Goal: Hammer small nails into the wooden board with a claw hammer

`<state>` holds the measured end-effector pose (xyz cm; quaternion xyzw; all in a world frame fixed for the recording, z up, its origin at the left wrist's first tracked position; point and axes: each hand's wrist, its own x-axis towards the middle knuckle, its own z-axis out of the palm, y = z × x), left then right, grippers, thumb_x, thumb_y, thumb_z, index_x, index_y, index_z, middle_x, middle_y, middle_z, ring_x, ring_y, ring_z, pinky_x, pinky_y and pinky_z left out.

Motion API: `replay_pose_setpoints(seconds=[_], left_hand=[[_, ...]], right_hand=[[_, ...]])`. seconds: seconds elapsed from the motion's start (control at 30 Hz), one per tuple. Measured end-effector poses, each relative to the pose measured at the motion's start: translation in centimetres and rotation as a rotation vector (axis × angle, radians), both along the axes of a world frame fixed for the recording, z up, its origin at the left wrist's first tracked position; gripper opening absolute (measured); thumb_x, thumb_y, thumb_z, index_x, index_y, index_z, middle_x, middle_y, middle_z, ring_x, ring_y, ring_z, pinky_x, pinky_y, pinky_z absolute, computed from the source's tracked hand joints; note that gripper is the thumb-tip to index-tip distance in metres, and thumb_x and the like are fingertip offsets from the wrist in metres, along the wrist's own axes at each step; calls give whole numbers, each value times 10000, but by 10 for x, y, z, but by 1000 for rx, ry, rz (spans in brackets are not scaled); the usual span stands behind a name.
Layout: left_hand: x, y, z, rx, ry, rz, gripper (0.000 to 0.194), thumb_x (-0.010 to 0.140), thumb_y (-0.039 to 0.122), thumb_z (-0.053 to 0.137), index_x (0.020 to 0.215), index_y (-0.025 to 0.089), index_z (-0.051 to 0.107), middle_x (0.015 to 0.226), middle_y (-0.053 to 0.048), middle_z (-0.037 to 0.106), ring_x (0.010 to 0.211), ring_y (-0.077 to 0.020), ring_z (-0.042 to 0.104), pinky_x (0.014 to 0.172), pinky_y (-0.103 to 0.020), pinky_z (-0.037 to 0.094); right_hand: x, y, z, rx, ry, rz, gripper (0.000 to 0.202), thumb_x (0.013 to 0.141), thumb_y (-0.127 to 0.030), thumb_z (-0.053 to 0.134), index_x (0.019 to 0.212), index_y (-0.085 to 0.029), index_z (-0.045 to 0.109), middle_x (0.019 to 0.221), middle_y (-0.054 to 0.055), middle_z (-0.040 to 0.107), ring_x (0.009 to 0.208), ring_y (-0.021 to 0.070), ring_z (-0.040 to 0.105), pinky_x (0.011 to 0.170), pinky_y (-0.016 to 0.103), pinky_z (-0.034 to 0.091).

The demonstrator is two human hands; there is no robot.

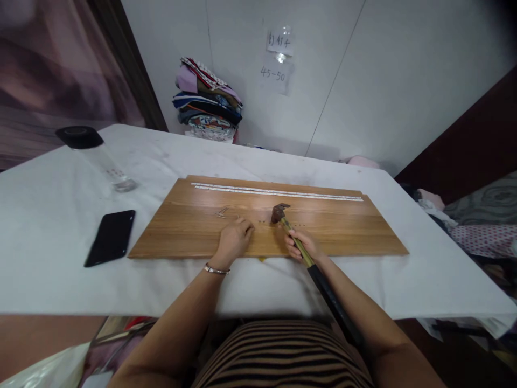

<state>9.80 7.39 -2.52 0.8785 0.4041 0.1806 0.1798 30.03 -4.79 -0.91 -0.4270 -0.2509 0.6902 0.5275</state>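
A wooden board (pixel 181 231) lies across the white table. My right hand (pixel 301 245) is wrapped round the yellow part of a claw hammer's handle (pixel 329 296); the rusty hammer head (pixel 278 213) is over the middle of the board. Left of the head, my left hand (pixel 236 237) rests on the board with its fingers drawn together; what they hold, if anything, is too small to name. Loose nails (pixel 222 213) lie just beyond this hand. Small dark dots (pixel 299 225) show on the board on both sides of the hammer head.
Two white measuring strips (pixel 278 193) run along the board's far part. A black phone (pixel 110 238) and a clear bottle with a black cap (pixel 100 156) are on the white table (pixel 161 291) at the left. Folded cloths (pixel 210 102) are stacked by the wall.
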Motion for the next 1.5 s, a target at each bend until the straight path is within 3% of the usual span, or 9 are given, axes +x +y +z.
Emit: replay_pose_setpoints(seconds=[0.87, 1.23, 1.3, 1.4, 1.5], left_hand=[[-1, 1, -1, 23, 34, -10, 190, 913, 236, 489, 849, 187, 661, 914, -53, 664, 883, -177, 599, 766, -281, 424], [-1, 0, -9, 3, -59, -6, 170, 905, 239, 512, 823, 184, 651, 891, -43, 663, 866, -156, 596, 768, -257, 439], [-5, 4, -9, -8, -148, 28, 160, 897, 231, 514, 831, 187, 653, 878, -36, 664, 860, -151, 599, 767, -252, 447], [-16, 13, -2, -29, -255, 185, 159, 884, 230, 512, 881, 191, 666, 913, -30, 685, 834, -147, 609, 755, -251, 460], [-26, 23, 11, -71, -196, 364, 185, 868, 262, 526, 930, 201, 689, 953, -32, 709, 838, -161, 628, 739, -259, 467]], right_hand=[[4, -1, -8, 51, 36, 10, 407, 794, -365, 660, 1141, -212, 514, 586, -108, 461, 318, 47, 317, 287, 173, 240], [1, 0, -10, 65, 30, 19, 393, 779, -379, 671, 1103, -212, 524, 588, -102, 463, 319, 40, 302, 280, 160, 210], [1, -1, -9, 72, 25, 11, 390, 782, -384, 669, 1100, -208, 527, 589, -100, 466, 319, 40, 307, 281, 162, 219], [2, -2, -9, 74, 9, 0, 394, 775, -393, 678, 1091, -208, 532, 584, -101, 469, 314, 39, 315, 283, 164, 235], [3, -2, -9, 75, 11, 19, 430, 752, -407, 703, 1092, -207, 533, 576, -105, 468, 309, 38, 316, 285, 166, 241]])
